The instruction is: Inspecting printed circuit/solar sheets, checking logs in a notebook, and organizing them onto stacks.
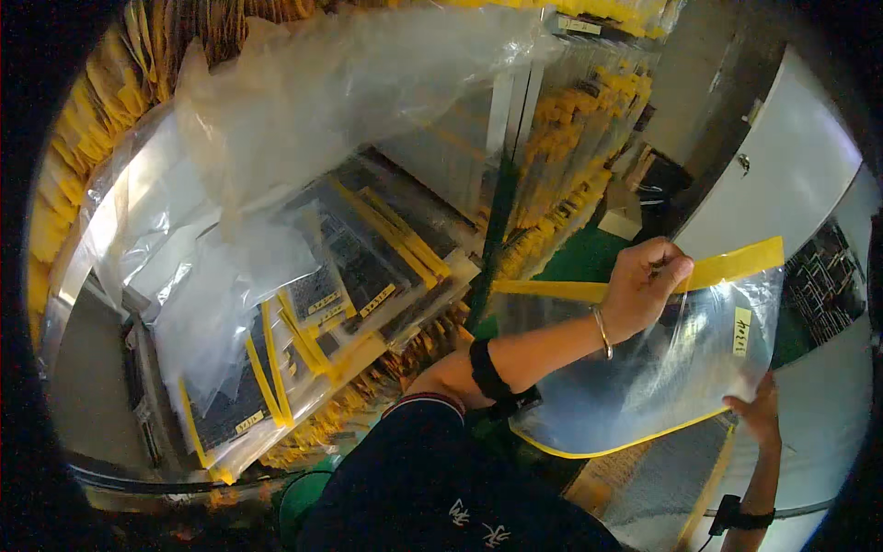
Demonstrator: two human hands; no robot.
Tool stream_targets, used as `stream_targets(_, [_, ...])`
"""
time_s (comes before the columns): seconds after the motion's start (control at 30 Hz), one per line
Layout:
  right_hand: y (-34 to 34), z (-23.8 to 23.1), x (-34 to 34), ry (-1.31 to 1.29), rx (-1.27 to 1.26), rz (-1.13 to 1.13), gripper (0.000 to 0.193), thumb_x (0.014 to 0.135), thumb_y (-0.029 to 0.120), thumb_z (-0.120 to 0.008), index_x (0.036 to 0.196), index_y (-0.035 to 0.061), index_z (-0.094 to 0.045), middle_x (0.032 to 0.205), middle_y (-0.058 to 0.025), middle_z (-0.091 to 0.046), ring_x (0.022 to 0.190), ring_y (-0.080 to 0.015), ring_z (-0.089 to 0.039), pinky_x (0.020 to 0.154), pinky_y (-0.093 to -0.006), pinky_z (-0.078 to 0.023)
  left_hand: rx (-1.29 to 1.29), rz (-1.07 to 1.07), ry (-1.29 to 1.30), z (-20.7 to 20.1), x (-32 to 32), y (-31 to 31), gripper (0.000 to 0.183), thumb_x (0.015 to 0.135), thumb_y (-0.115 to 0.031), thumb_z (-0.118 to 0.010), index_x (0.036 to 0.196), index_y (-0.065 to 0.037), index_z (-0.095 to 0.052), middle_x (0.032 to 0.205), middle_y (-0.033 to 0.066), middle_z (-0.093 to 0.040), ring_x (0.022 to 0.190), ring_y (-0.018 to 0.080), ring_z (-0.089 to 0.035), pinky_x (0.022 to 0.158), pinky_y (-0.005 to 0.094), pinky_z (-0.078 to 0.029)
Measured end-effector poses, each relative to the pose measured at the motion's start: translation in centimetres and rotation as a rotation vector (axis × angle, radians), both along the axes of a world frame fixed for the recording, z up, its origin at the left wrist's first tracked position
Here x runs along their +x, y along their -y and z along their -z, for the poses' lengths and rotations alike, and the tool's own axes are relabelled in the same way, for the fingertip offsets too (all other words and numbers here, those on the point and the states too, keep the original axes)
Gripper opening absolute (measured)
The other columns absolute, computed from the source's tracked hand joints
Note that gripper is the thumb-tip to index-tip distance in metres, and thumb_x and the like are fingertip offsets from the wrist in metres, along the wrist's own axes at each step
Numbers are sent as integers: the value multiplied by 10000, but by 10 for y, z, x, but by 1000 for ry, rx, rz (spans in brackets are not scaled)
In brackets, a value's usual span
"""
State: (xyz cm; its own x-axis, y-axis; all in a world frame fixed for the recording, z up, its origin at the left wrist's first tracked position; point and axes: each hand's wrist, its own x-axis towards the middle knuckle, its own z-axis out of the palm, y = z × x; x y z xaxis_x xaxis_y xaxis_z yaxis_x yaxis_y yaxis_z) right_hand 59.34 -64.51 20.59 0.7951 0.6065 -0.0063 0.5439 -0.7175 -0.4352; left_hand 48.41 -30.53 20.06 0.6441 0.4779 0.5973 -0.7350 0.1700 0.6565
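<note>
Stacked yellow-edged packets [340, 285] fill the background; left hand [644, 285] and right hand [759, 409] both grip a clear yellow-edged plastic bag [644, 377].

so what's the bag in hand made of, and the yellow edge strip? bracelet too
Bag: looks like thin clear plastic film, glossy; it is see-through with glare patches and creases.
Yellow edge strip: opaque, matte, flat band along the bag's edge, likely tape or coloured plastic; can't tell which.
Bracelet on the left hand: thin shiny ring, probably metal.
</note>
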Motion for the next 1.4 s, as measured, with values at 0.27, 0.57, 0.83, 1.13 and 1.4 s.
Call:
stream_targets(0.27, [-36, 3, -14, 232, 449, -26, 866, 435, -43, -733, 1205, -4, -338, 1155, -90, -440, 1030, -225, -452, 908, -335, -352, 78, 187, -43, 2, -35, 18, 142, 809, -117, -557, 708, -26, -516, 636, -36, -473, 591, 23, -405, 496, 187, -339])
stream_targets(0.57, [-57, -1, -99, -111, -257, -198, 667, 528, 107, -785, 1095, -15, -456, 1012, -100, -539, 943, -192, -502, 816, -323, -418, 45, -21, -43, 6, -35, 12, 141, 794, -105, -571, 691, -19, -528, 629, -11, -489, 577, 50, -442, 502, 200, -352])
stream_targets(0.83, [-15, 20, -87, -152, -51, 287, 301, 749, 159, -640, 908, -1, -442, 786, -59, -537, 656, -134, -525, 581, -270, -438, 202, -268, -100, 22, -5, -22, 186, 768, -165, -598, 688, -2, -553, 545, 16, -493, 521, 69, -428, 477, 223, -339])
stream_targets(1.13, [-21, 99, -50, 43, -68, 130, 185, 813, 149, -547, 866, -15, -479, 748, -34, -505, 667, -87, -468, 583, -270, -405, 794, -440, -598, 180, -91, -196, 388, 700, -224, -655, 1039, -67, -551, 979, 121, -589, 897, 251, -573, 780, 319, -452])
stream_targets(1.4, [-136, 80, -71, -558, -176, 259, 438, 795, 259, -529, 1159, 41, -419, 1080, -161, -492, 1007, -280, -457, 809, -408, -415, 1031, -515, -1589, 260, -312, -322, 741, 636, -402, -610, 1277, -176, -316, 1323, 153, -245, 1200, 344, -268, 953, 510, -240])
